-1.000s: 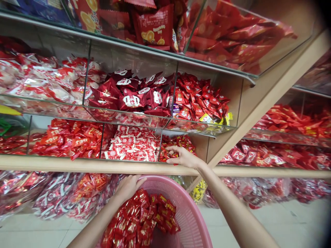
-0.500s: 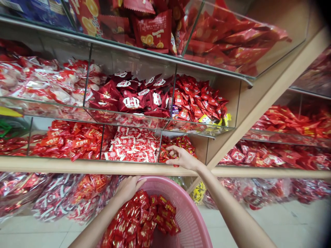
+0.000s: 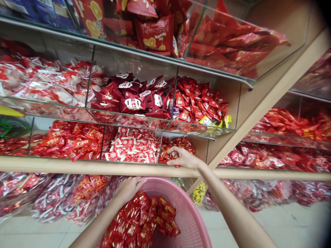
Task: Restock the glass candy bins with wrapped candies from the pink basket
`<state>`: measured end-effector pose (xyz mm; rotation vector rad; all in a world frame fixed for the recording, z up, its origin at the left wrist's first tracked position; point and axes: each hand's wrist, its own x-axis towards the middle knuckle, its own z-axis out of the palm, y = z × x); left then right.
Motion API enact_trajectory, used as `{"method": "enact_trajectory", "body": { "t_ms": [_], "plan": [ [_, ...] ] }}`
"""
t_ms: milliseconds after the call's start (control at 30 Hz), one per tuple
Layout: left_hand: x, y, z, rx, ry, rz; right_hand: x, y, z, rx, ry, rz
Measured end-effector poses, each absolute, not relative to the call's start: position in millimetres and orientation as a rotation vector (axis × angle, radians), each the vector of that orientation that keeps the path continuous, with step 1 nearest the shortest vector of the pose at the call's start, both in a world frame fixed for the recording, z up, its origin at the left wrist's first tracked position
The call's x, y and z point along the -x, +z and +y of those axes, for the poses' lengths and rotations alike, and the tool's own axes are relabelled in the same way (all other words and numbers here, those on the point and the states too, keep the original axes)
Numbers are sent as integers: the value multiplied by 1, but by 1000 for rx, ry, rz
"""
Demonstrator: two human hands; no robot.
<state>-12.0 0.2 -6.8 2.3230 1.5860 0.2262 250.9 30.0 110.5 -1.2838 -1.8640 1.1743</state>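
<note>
My left hand (image 3: 130,188) is closed over the far rim of a pink plastic basket (image 3: 190,206). Red wrapped candies (image 3: 137,220) with gold print are heaped in the basket, mostly toward its left side. Just beyond the basket, my right hand (image 3: 183,157) hovers at the front of the lowest compartment on the right. Its thumb and bent fingers are spread apart, with nothing visible gripped between them. Small red candies (image 3: 184,142) lie behind and under this hand, partly hidden by it. A bit of red wrapper shows at the shelf edge below the palm.
Red-and-white candies (image 3: 133,146) fill the neighbouring compartment, orange-red packets (image 3: 74,137) the one further left. Glass shelves hold dark red packets (image 3: 133,98) above. A slanting wooden post (image 3: 248,120) stands right of my hand. Bagged sweets (image 3: 58,196) sit under the wooden ledge (image 3: 64,166).
My view has shifted very slightly. Both hands stay nearly where they were, left on the basket rim and right at the candy compartment.
</note>
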Motion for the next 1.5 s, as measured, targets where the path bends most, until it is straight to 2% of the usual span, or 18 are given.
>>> {"method": "enact_trajectory", "body": {
  "t_ms": [200,933,1300,1500],
  "plan": [
    [12,-6,0,-2340,209,1587,-254,109,31,1266,1265,-1824],
    [11,-4,-1,-2386,203,1602,-246,108,33,1308,1251,-1823],
    [10,-5,1,-2364,154,1597,-250,123,20,1270,1166,-1774],
    [6,0,1,-2360,156,1611,-251,129,-22,1251,1047,-1788]
  ]
}}
